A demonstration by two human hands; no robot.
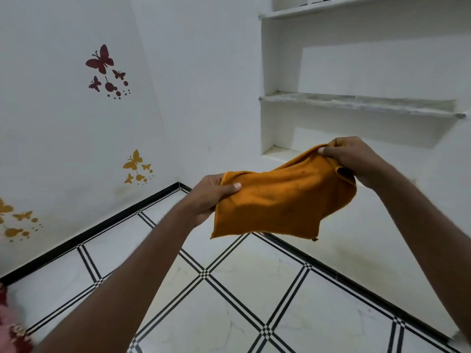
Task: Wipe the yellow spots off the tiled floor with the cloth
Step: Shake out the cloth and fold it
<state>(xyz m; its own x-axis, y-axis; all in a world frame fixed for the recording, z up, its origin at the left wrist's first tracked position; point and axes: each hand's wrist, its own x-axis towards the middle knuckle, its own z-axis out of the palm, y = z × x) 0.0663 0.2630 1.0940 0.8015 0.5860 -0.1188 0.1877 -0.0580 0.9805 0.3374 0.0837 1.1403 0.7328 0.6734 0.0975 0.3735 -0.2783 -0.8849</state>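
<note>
So right now the cloth (283,200) is up in the air, nowhere near the floor (242,284), stretched out between both hands at about chest height over the corner of the room. Left hand (207,197) has its thumb clamped over the top left corner with the fingers curled behind, right hand (353,156) is pinching the far top corner in a bunched grip, both closed on fabric. The bottom edge just hangs loose. Honestly the biggest risk I see is finding the spots at all: the tiles are pale marble-look with black-and-white stripe borders, and the only yellowish marks I can make out are really faint smudges on the tile below the cloth and along the base of the right wall. Easy to miss some, or wipe a clean patch and call it done. Also the cloth is orange, so you can't really tell what it has picked up, and it could smear yellow across the light tile instead of lifting it. It already has a few darker specks on it, so it may not be clean. If it goes down unfolded like this, the loose edge will drag and pressure will be weak. The yellow butterflies (133,161) on the left wall are decals, not stains.
</note>
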